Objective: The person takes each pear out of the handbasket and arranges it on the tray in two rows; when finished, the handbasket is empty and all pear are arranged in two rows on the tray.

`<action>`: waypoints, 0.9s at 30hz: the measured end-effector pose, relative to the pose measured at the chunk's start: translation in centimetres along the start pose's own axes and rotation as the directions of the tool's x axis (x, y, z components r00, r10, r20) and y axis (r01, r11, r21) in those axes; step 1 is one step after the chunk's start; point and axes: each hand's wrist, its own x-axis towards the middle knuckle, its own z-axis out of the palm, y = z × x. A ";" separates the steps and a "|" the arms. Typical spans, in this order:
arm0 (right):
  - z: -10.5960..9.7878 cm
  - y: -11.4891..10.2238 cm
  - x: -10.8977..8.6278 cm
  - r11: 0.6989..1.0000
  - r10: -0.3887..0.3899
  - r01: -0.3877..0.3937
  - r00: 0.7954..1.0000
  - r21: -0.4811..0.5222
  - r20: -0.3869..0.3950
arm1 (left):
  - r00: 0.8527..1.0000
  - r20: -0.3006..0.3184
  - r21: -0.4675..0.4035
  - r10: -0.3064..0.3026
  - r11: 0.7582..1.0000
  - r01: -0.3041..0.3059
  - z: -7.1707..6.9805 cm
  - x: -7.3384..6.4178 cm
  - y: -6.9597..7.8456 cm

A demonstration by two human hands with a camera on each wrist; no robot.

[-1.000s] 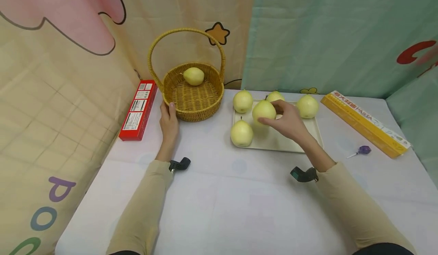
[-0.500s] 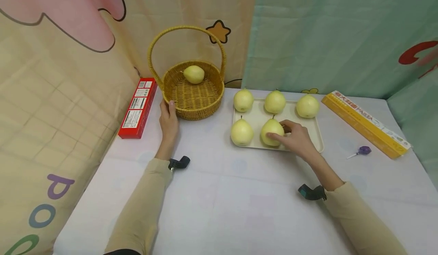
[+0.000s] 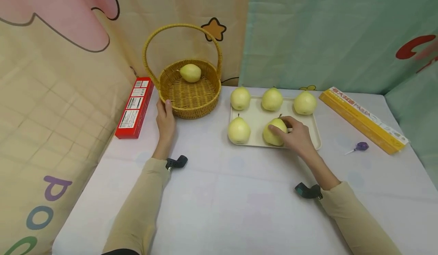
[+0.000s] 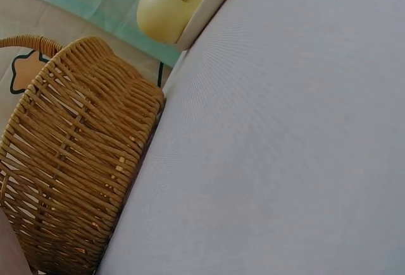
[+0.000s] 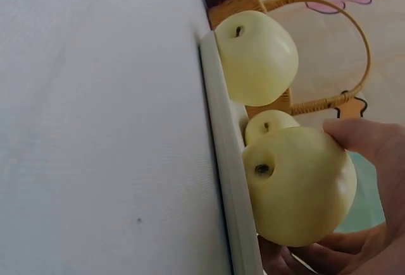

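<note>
In the head view my right hand [image 3: 301, 135] grips a pale yellow-green pear [image 3: 273, 132] at the front of a cream tray [image 3: 256, 121], thumb on its near side. In the right wrist view this pear [image 5: 300, 186] sits at the tray's edge, its stem end toward the camera. Several other pears, one of them a front-left pear [image 3: 239, 130], stand on the tray. My left hand [image 3: 165, 123] holds the front-left side of a wicker basket [image 3: 195, 113]; some of its fingers are hidden. One pear [image 3: 190, 73] lies on its side inside the basket.
A red box [image 3: 135, 108] lies left of the basket. Right of the tray are a yellow pasta box [image 3: 362, 120] and a purple lollipop [image 3: 361, 146]. Fabric curtains [image 3: 328, 30] hang behind the white-covered table [image 3: 219, 201].
My right hand has brought the pear down to the right and toward me, onto the tray's front, then tilted it slightly. My left hand has stayed at the basket.
</note>
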 end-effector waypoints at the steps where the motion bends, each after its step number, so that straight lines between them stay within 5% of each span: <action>1: 0.0 0.0 0.0 1.000 0.003 -0.003 1.000 -0.001 0.006 | 1.000 0.000 0.000 -0.002 1.000 0.002 0.0 0.0 0.0; 11: -1.0 0.1 0.4 0.993 0.061 -0.079 0.979 0.087 0.195 | 1.000 0.000 -0.008 -0.014 1.000 0.014 0.0 0.0 -0.1; 20: -2.3 0.5 0.3 0.996 0.043 -0.059 0.979 0.073 0.200 | 1.000 0.007 -0.018 0.006 1.000 -0.006 0.0 -0.2 0.0; 27: -2.8 -0.1 0.0 0.996 0.012 -0.019 0.996 0.082 0.090 | 1.000 0.003 -0.025 0.018 1.000 -0.018 0.0 -0.1 0.0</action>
